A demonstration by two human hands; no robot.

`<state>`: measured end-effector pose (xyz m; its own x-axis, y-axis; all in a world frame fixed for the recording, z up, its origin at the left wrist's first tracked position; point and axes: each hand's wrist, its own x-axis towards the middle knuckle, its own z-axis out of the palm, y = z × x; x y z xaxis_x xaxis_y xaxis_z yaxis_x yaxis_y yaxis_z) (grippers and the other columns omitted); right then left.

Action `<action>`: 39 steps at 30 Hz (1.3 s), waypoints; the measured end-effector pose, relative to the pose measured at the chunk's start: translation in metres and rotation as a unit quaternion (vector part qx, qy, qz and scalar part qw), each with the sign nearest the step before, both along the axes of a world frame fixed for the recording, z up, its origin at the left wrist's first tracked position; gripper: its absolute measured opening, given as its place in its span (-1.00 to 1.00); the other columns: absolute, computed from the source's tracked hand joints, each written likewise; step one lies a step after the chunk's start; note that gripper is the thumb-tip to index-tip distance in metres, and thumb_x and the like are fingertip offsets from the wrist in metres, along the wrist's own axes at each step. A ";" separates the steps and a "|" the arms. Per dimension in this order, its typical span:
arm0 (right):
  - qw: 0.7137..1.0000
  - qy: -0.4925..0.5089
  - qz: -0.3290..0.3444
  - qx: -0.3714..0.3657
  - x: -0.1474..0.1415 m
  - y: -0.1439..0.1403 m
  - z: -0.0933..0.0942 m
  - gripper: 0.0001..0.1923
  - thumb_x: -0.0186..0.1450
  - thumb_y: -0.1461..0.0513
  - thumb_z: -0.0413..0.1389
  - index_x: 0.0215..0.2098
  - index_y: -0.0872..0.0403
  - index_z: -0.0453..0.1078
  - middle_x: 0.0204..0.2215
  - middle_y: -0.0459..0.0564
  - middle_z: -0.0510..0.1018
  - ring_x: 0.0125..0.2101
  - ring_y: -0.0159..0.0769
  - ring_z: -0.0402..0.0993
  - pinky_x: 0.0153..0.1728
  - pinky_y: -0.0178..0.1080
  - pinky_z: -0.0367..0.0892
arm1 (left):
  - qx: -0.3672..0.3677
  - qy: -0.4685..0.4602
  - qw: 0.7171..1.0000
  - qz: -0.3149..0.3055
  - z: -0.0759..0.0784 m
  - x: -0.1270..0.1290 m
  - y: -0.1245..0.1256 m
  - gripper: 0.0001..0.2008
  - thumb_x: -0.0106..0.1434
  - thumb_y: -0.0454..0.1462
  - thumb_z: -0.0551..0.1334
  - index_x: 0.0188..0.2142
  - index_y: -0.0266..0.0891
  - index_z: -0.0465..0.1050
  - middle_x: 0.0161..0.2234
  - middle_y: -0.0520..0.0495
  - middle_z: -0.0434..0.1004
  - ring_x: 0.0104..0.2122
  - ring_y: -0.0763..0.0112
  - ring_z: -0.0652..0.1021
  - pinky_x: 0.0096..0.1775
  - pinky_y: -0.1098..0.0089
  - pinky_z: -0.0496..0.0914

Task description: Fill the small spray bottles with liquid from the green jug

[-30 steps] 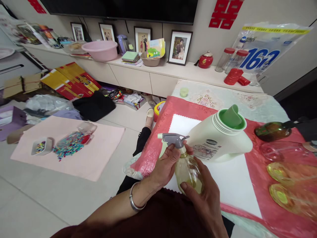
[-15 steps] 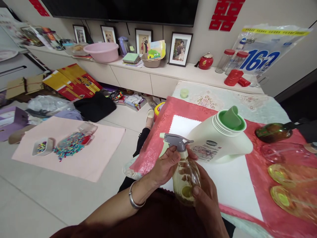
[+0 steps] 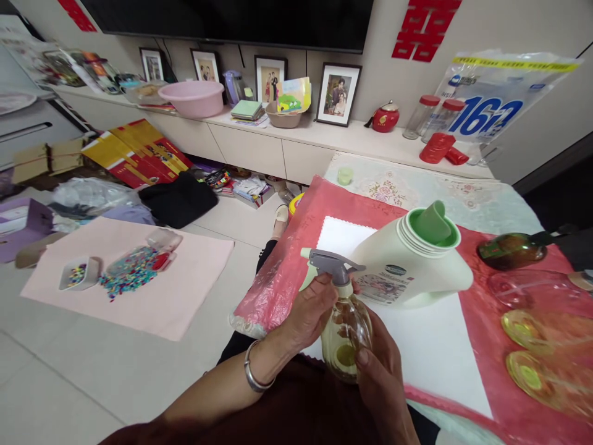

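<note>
A clear yellowish spray bottle (image 3: 340,346) with a grey trigger head (image 3: 336,262) is held upright in front of me, over the table's near edge. My left hand (image 3: 312,309) has its fingers wrapped round the collar just below the trigger head. Round the lower body of the bottle, my right hand (image 3: 382,364) is closed from the right side, thumb in front. Close behind the bottle stands a large pale green jug (image 3: 417,272), with a green scoop-shaped piece (image 3: 433,224) in its mouth. The jug rests on a white sheet (image 3: 435,352).
A red cloth (image 3: 482,371) covers much of the table. At right lie a brown bottle (image 3: 509,250), a pink bottle (image 3: 528,289) and yellow bottles (image 3: 532,377). A small green cup (image 3: 344,176) stands at the back. Beads (image 3: 130,275) are spread on a pink sheet (image 3: 185,296) at left.
The view has shifted very slightly. Both hands keep their hold on the spray bottle, which has moved a little to the left.
</note>
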<state>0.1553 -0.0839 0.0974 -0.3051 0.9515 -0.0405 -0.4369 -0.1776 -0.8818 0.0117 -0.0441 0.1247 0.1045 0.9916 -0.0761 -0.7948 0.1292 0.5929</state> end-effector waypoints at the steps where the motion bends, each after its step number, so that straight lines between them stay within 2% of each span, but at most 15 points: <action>1: 1.000 0.002 0.000 -0.003 -0.001 0.000 0.001 -0.32 0.24 0.02 0.32 0.27 -0.04 0.31 0.21 0.12 0.32 0.20 0.04 0.31 0.20 0.04 0.33 | 0.007 0.003 1.000 -0.002 -0.001 0.000 0.000 -0.51 -0.02 -0.03 0.55 -0.19 -0.24 0.57 -0.20 -0.14 0.63 -0.08 0.10 0.60 -0.02 0.18 0.43; 3: 1.000 -0.002 0.002 -0.006 -0.002 0.000 0.003 -0.30 0.22 0.00 0.33 0.27 -0.03 0.32 0.20 0.12 0.34 0.19 0.04 0.33 0.19 0.04 0.33 | 0.007 0.009 1.000 -0.017 -0.001 -0.002 0.001 -0.49 -0.06 -0.06 0.58 -0.18 -0.23 0.56 -0.23 -0.12 0.62 -0.10 0.12 0.60 -0.07 0.23 0.43; 5: 1.000 -0.016 -0.001 -0.014 -0.003 -0.001 0.004 -0.26 0.20 -0.04 0.33 0.27 -0.01 0.32 0.20 0.12 0.34 0.17 0.05 0.34 0.16 0.03 0.37 | -0.008 0.008 0.999 -0.032 0.001 -0.004 0.002 -0.56 -0.03 -0.10 0.57 -0.20 -0.22 0.56 -0.27 -0.09 0.61 -0.14 0.17 0.61 -0.09 0.26 0.44; 8: 0.999 -0.022 -0.014 -0.034 -0.002 -0.001 0.005 -0.21 0.16 -0.09 0.34 0.27 0.02 0.33 0.19 0.15 0.34 0.15 0.07 0.35 0.11 0.01 0.41 | -0.021 0.003 0.999 -0.039 0.004 -0.005 0.003 -0.58 -0.03 -0.12 0.57 -0.24 -0.23 0.57 -0.27 -0.08 0.62 -0.15 0.19 0.62 -0.03 0.25 0.44; 14: 1.000 0.006 -0.003 -0.008 -0.001 0.002 -0.001 -0.30 0.21 -0.02 0.31 0.27 -0.03 0.34 0.15 0.13 0.39 0.09 0.03 0.42 0.07 -0.01 0.44 | -0.026 -0.030 0.999 -0.015 0.003 -0.004 0.003 -0.57 0.01 -0.16 0.56 -0.16 -0.23 0.55 -0.22 -0.09 0.64 -0.12 0.19 0.63 0.03 0.22 0.46; 22: 0.999 0.045 -0.007 -0.009 -0.006 0.002 -0.001 -0.38 0.23 0.02 0.33 0.22 -0.10 0.39 0.11 0.11 0.43 0.04 -0.02 0.47 0.02 -0.04 0.46 | -0.030 -0.013 0.999 -0.031 -0.004 -0.004 0.002 -0.56 0.04 -0.11 0.53 -0.16 -0.29 0.55 -0.23 -0.18 0.68 -0.14 0.10 0.66 -0.07 0.19 0.50; 26: 0.999 0.044 -0.003 -0.011 -0.008 0.003 0.002 -0.37 0.22 0.02 0.33 0.22 -0.05 0.40 0.11 0.13 0.43 0.05 -0.01 0.46 0.02 -0.06 0.47 | -0.016 -0.004 0.999 -0.032 -0.002 -0.005 0.003 -0.46 -0.10 -0.08 0.60 -0.19 -0.28 0.55 -0.23 -0.15 0.65 -0.18 0.16 0.64 -0.19 0.33 0.48; 29: 0.999 0.037 -0.009 -0.013 -0.007 0.003 0.001 -0.36 0.21 0.03 0.33 0.22 -0.02 0.41 0.10 0.15 0.44 0.04 0.00 0.46 0.02 -0.05 0.47 | -0.041 -0.002 0.998 -0.042 0.002 -0.007 0.003 -0.49 -0.09 -0.13 0.61 -0.20 -0.29 0.56 -0.28 -0.11 0.64 -0.23 0.26 0.63 -0.26 0.40 0.43; 32: 0.999 0.035 -0.004 -0.010 -0.007 0.004 -0.002 -0.36 0.21 0.01 0.33 0.22 -0.04 0.41 0.10 0.13 0.44 0.05 -0.01 0.46 0.05 -0.04 0.46 | -0.052 -0.007 0.998 -0.040 0.004 -0.008 0.003 -0.54 -0.05 -0.16 0.59 -0.19 -0.30 0.57 -0.29 -0.10 0.64 -0.24 0.29 0.62 -0.18 0.37 0.44; 39: 1.000 0.024 -0.010 -0.013 -0.007 0.003 -0.005 -0.32 0.20 -0.01 0.33 0.23 0.00 0.39 0.10 0.15 0.43 0.05 0.02 0.45 0.03 0.00 0.46 | -0.024 -0.030 0.998 -0.043 0.003 -0.008 0.003 -0.60 0.05 -0.15 0.54 -0.20 -0.27 0.52 -0.28 -0.13 0.66 -0.16 0.15 0.65 -0.04 0.20 0.48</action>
